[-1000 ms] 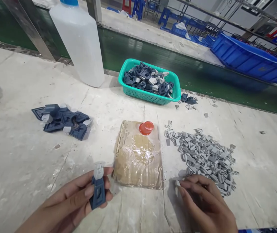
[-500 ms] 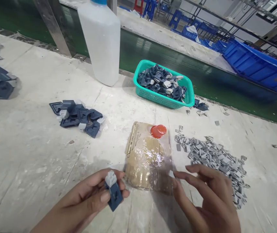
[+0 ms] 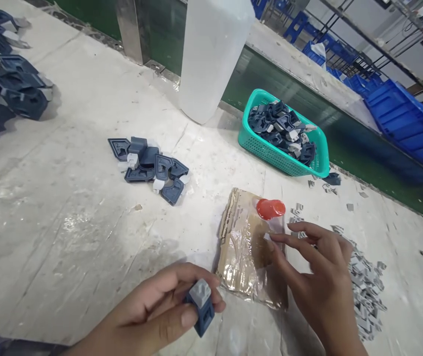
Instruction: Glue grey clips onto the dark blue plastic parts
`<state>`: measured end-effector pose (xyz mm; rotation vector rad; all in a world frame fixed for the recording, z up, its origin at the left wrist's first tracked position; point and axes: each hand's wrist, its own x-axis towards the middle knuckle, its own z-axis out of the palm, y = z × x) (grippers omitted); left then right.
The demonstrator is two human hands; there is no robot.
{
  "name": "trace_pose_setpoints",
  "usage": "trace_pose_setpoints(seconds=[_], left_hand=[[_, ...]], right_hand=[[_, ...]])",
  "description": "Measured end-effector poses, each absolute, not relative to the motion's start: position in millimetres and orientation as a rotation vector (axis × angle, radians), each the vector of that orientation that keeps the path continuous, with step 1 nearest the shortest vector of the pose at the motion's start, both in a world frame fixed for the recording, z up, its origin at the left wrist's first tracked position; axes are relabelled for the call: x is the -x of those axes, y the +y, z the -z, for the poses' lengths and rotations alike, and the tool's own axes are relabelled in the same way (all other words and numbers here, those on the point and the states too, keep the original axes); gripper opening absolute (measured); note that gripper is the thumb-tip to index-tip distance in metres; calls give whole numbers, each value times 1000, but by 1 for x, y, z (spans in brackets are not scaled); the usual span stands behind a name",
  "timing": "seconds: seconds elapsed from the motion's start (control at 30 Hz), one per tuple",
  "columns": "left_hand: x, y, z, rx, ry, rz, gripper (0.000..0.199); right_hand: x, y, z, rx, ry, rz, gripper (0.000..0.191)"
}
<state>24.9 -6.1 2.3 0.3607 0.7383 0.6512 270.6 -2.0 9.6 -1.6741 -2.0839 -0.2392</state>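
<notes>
Fingers of the left hand (image 3: 159, 311) pinch a dark blue plastic part (image 3: 201, 310) with a grey clip seated at its top end, held low over the worktop (image 3: 66, 237) with the clip end turned up, so the joint faces the wearer. The right hand (image 3: 318, 282) hovers with fingers loosely spread and grasping nothing, its fingertips over a cardboard pad wrapped in shiny film (image 3: 246, 252), just beside a red cap (image 3: 270, 208). A heap of loose grey clips (image 3: 367, 287) lies just right of that hand, within easy reach. A small pile of blue parts (image 3: 152, 168) sits to the left, a teal basket (image 3: 267, 151) of more behind, near a white plastic bottle (image 3: 211, 54).
</notes>
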Motion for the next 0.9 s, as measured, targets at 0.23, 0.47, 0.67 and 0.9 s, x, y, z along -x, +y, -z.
trace_pose_setpoints(seconds=[0.23,0.47,0.67,0.9], left_hand=[[-23,-6,1,-304,685,-619,17],[-23,-3,-3,-289,694,-600,17],[-21,-4,-5,-255,744,-563,19],[-22,-7,4,-384,707,-574,16]], right_hand=[[-266,3,-7,1674,-2089,221,9],[-266,5,-5,1643,-2131,259,10],[-265,-3,-18,1664,-2115,327,9],[-261,-18,-24,1719,-1980,353,12]])
